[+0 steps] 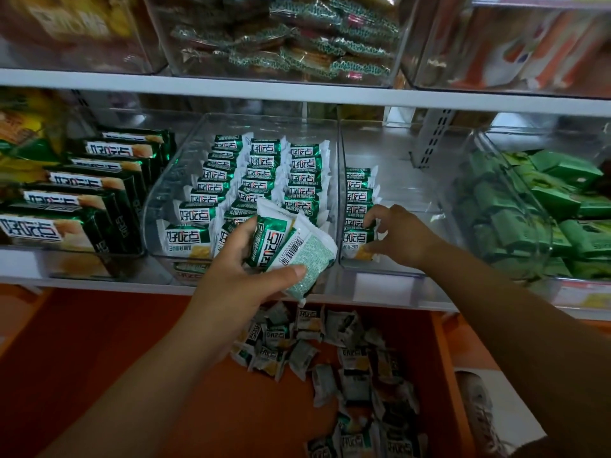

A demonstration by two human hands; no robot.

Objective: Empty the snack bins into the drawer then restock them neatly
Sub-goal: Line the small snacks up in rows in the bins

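Two clear snack bins stand side by side on the middle shelf. The left bin [158, 200] is packed with three neat rows of green-and-white snack packets. The right bin [396, 193] holds a single row of the same packets [358, 196] along its left wall. My left hand [238, 269] grips a small bunch of packets [291, 246] in front of the left bin. My right hand [396, 239] reaches into the right bin and pinches the front packet [355, 242] of that row. Below, the orange drawer [99, 342] is open with several loose packets [330, 358] scattered in it.
Green boxed biscuits [82, 193] fill the shelf space at the left. A clear bin of green wrapped snacks [545, 209] stands at the right. The upper shelf carries more clear bins [281, 41]. A shoe [479, 408] shows on the floor right of the drawer.
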